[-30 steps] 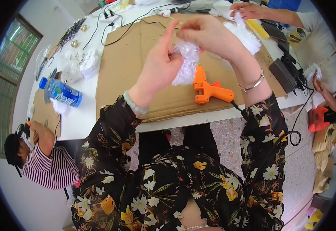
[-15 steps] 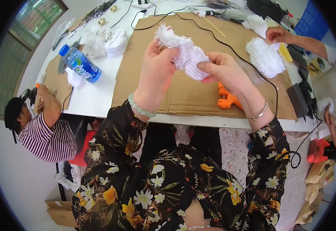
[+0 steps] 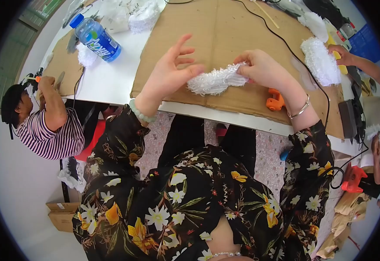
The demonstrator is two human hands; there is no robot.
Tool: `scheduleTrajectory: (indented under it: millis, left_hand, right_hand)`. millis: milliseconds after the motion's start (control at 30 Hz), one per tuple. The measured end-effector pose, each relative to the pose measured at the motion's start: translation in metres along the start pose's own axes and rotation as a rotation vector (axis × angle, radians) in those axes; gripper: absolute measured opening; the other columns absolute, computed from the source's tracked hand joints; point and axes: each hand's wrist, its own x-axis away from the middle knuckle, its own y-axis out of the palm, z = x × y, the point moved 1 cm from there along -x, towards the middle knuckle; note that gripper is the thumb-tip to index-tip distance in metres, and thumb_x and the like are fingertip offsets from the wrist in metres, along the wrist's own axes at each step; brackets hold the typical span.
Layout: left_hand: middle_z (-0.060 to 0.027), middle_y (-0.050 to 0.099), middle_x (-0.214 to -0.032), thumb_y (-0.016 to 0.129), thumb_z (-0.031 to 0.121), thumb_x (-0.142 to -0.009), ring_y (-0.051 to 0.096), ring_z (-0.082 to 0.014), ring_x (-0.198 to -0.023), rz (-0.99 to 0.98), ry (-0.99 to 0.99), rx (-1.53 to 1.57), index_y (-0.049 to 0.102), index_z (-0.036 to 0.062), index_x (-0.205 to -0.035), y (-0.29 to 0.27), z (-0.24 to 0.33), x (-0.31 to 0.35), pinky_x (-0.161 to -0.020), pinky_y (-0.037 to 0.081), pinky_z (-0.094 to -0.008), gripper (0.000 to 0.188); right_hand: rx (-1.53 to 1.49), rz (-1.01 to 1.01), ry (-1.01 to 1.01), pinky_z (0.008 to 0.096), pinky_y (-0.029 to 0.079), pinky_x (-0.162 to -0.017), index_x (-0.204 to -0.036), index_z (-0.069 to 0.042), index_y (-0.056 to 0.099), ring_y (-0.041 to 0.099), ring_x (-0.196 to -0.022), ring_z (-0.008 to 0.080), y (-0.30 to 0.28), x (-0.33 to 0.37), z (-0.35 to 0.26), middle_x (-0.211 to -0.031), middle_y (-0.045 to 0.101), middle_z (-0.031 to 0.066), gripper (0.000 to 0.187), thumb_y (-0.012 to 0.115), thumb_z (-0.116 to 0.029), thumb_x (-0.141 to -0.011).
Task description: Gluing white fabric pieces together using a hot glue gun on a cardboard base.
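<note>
A strip of white, shaggy fringed fabric [image 3: 217, 81] lies lengthwise just over the cardboard sheet [image 3: 185, 26]. Its right end is pinched between the thumb and fingers of my right hand [image 3: 266, 67]. Beside the left end, my left hand [image 3: 169, 71] is open with its fingers spread; whether the thumb touches the fringe I cannot tell. Partly behind my right wrist, an orange glue gun [image 3: 275, 100] rests on the cardboard.
A blue-capped bottle [image 3: 97, 41] stands on the left, beside a white fluffy piece [image 3: 86, 55]. Another white fluffy bundle [image 3: 320, 61] lies at right, near a co-worker's hand [image 3: 341, 55]. A black cable [image 3: 292, 52] crosses the cardboard. A person in stripes [image 3: 50, 126] sits at left.
The fringed strip has come down toward the cardboard and now stretches out sideways. My left hand has let go and spread its fingers; my right hand keeps its pinch.
</note>
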Motion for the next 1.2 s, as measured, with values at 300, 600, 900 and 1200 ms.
scheduleTrajectory:
  millis: [300,600,900,1200]
  left_hand:
    - [-0.0096,0.063,-0.090,0.069,0.018,-0.073,0.059,-0.0311,-0.085,-0.104,0.606,-0.810,0.064,0.0075,-0.092,0.008,0.010,0.006,-0.071,0.049,-0.0369,0.022]
    - [-0.0167,0.066,-0.085,0.056,0.012,-0.081,0.062,-0.0323,-0.082,-0.195,0.284,-0.654,0.067,0.0043,-0.097,-0.002,0.013,-0.033,-0.072,0.049,-0.0384,0.021]
    - [-0.0102,0.062,-0.078,0.057,0.002,-0.076,0.058,-0.0291,-0.069,-0.137,0.658,-0.678,0.064,0.0063,-0.100,0.006,0.026,-0.006,-0.065,0.047,-0.0391,0.026]
    - [-0.0117,0.063,-0.090,0.056,0.006,-0.077,0.060,-0.0287,-0.085,-0.302,0.801,-0.816,0.063,0.0047,-0.095,0.028,0.004,-0.020,-0.076,0.048,-0.0361,0.019]
  right_hand:
    - [-0.053,-0.022,-0.026,0.0218,0.041,-0.050,-0.091,0.004,0.062,0.051,-0.056,0.0061,-0.002,0.014,-0.016,-0.065,0.056,0.0013,0.020,0.057,-0.014,-0.084]
    - [-0.194,-0.043,0.080,0.0230,0.043,-0.053,-0.092,0.003,0.063,0.053,-0.060,0.0077,-0.003,0.015,-0.013,-0.068,0.059,0.0030,0.023,0.061,-0.018,-0.084]
    - [0.477,0.403,-0.471,0.0367,0.047,-0.074,-0.095,0.000,0.062,0.058,-0.082,0.0319,-0.010,0.035,-0.008,-0.089,0.061,0.0130,0.021,0.061,-0.016,-0.082]
    - [0.442,0.143,-0.494,0.0375,0.046,-0.084,-0.099,-0.003,0.062,0.056,-0.097,0.0305,0.008,0.028,-0.001,-0.103,0.059,0.0114,0.022,0.058,-0.003,-0.078]
